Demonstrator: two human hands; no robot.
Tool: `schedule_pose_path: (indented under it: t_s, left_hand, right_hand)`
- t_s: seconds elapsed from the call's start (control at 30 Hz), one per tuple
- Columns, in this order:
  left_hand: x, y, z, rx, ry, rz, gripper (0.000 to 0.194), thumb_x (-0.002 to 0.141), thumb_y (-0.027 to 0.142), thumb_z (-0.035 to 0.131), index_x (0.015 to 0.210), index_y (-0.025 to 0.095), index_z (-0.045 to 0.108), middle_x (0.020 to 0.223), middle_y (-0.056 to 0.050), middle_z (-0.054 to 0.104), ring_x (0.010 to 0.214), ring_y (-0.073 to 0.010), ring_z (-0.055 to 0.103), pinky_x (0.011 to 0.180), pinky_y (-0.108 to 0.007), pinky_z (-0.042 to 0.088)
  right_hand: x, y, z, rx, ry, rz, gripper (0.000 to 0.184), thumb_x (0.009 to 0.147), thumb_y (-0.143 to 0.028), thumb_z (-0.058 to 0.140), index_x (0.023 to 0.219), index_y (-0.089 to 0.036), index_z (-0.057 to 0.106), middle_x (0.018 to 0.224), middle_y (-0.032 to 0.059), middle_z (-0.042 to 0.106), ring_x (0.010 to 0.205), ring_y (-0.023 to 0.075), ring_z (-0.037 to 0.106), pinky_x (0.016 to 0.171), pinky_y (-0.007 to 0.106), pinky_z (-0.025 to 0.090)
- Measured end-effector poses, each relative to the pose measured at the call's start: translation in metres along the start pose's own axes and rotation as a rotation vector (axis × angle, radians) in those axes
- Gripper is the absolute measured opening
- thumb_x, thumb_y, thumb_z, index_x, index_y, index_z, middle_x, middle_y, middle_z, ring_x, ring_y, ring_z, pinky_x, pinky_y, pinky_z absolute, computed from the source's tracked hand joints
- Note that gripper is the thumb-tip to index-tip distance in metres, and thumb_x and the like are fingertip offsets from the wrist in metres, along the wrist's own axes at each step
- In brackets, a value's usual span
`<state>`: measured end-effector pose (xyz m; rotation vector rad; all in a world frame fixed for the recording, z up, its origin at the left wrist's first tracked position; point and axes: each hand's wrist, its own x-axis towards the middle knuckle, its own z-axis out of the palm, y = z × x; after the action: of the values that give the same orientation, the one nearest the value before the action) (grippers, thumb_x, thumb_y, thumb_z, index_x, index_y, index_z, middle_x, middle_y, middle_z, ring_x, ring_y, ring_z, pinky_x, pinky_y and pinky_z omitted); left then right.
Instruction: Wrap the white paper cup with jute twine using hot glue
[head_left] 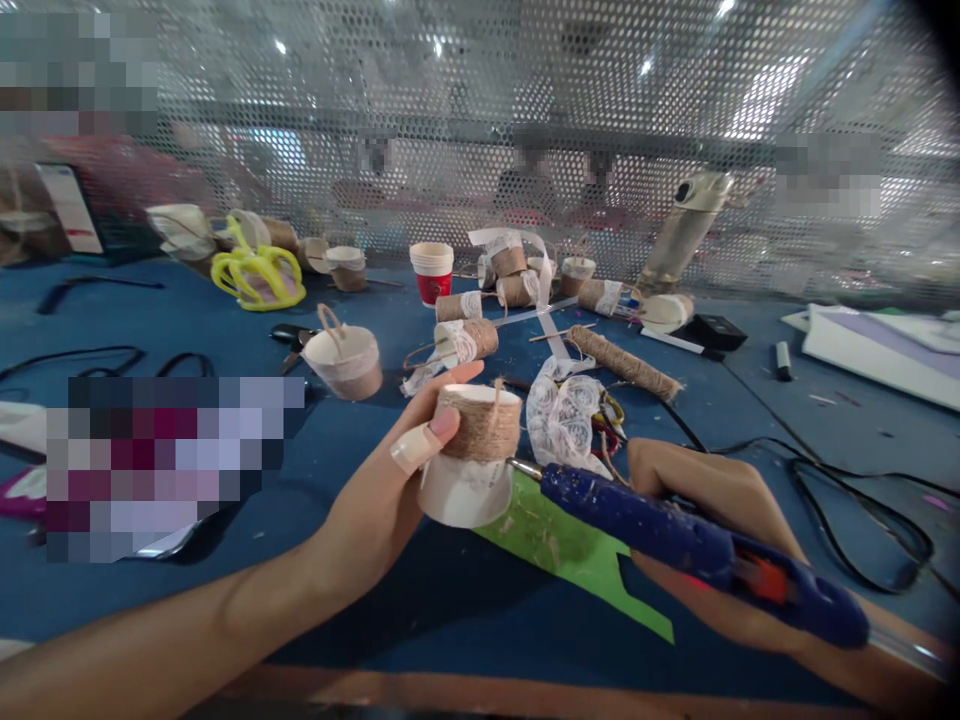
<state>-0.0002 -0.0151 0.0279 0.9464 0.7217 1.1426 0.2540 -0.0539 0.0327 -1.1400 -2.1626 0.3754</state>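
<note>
My left hand (390, 490) grips an upside-down paper cup (471, 470), its upper half wound with brown jute twine. A strip of tape is wrapped round my thumb. My right hand (712, 500) is closed round a blue hot glue gun (697, 545). The gun's metal nozzle touches the cup's side just below the twine. A green paper sheet (570, 550) lies on the blue table under both. White lace (562, 420) is bunched just behind the glue gun's tip.
A twine-wrapped stick (622, 362), several wrapped cups and rolls (465, 340), a finished cup with a handle (345, 358), a red cup stack (433, 272) and a yellow object (259, 272) lie farther back. Black cables (847, 490) run at right. A perforated metal screen (480, 120) closes off the back.
</note>
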Motion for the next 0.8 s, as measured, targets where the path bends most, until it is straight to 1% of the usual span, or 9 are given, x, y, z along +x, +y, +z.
schedule_pose_path:
  t_s: [0.13, 0.2, 0.37, 0.47, 0.63, 0.7, 0.8]
  left_hand:
    - [-0.0011, 0.0007, 0.0034, 0.005, 0.014, -0.012, 0.035, 0.089, 0.043, 0.065, 0.121, 0.030, 0.069, 0.113, -0.001, 0.073, 0.102, -0.0212, 0.064, 0.082, -0.027, 0.050]
    - [-0.0015, -0.0002, 0.0035, 0.013, 0.012, -0.020, 0.035, 0.088, 0.043, 0.067, 0.120, 0.030, 0.069, 0.111, -0.001, 0.073, 0.099, -0.0206, 0.064, 0.079, -0.027, 0.050]
    - [-0.0007, -0.0051, -0.0017, 0.044, -0.031, -0.044, 0.035, 0.091, 0.042, 0.065, 0.124, 0.033, 0.066, 0.119, -0.001, 0.071, 0.109, -0.0230, 0.063, 0.086, -0.029, 0.050]
    - [-0.0005, -0.0052, -0.0025, 0.052, -0.018, -0.053, 0.035, 0.090, 0.042, 0.066, 0.124, 0.033, 0.067, 0.117, 0.000, 0.071, 0.110, -0.0231, 0.062, 0.088, -0.029, 0.049]
    - [-0.0017, -0.0003, 0.0030, 0.011, 0.049, -0.053, 0.041, 0.082, 0.046, 0.072, 0.119, 0.027, 0.071, 0.112, -0.003, 0.074, 0.099, -0.0222, 0.065, 0.079, -0.027, 0.051]
    - [-0.0019, 0.0014, 0.0050, 0.001, 0.061, -0.076, 0.041, 0.082, 0.046, 0.073, 0.117, 0.025, 0.072, 0.111, -0.004, 0.075, 0.097, -0.0220, 0.065, 0.079, -0.027, 0.051]
    - [-0.0012, 0.0029, 0.0059, -0.031, 0.044, -0.103, 0.038, 0.082, 0.043, 0.073, 0.115, 0.025, 0.073, 0.108, -0.004, 0.077, 0.097, -0.0231, 0.067, 0.081, -0.029, 0.051]
  right_hand:
    - [-0.0005, -0.0005, 0.0005, -0.005, 0.010, -0.026, 0.025, 0.083, -0.011, 0.056, 0.073, -0.024, 0.037, 0.064, -0.0059, 0.043, 0.053, 0.0106, 0.039, 0.054, 0.025, 0.032]
    - [-0.0007, -0.0010, 0.0004, -0.004, -0.002, -0.040, 0.025, 0.082, -0.011, 0.056, 0.074, -0.025, 0.037, 0.064, -0.0063, 0.043, 0.053, 0.0103, 0.039, 0.053, 0.025, 0.031]
    - [-0.0019, -0.0018, 0.0001, -0.004, -0.022, -0.059, 0.026, 0.079, -0.013, 0.059, 0.076, -0.025, 0.036, 0.065, -0.0062, 0.042, 0.053, 0.0102, 0.037, 0.052, 0.025, 0.030]
    - [-0.0018, -0.0024, 0.0005, -0.006, -0.027, -0.064, 0.029, 0.076, -0.013, 0.060, 0.076, -0.025, 0.034, 0.065, -0.0071, 0.040, 0.052, 0.0100, 0.034, 0.052, 0.025, 0.029]
    - [-0.0012, -0.0031, 0.0001, -0.015, -0.003, -0.043, 0.026, 0.081, -0.010, 0.055, 0.074, -0.025, 0.036, 0.065, -0.0066, 0.042, 0.053, 0.0096, 0.038, 0.054, 0.025, 0.030]
    - [-0.0015, -0.0031, -0.0004, -0.011, -0.002, -0.039, 0.025, 0.082, -0.009, 0.055, 0.074, -0.024, 0.036, 0.066, -0.0062, 0.042, 0.054, 0.0097, 0.039, 0.054, 0.025, 0.030]
    - [-0.0019, -0.0031, -0.0008, -0.006, -0.011, -0.042, 0.024, 0.082, -0.010, 0.054, 0.074, -0.024, 0.037, 0.066, -0.0062, 0.043, 0.054, 0.0097, 0.038, 0.054, 0.025, 0.031]
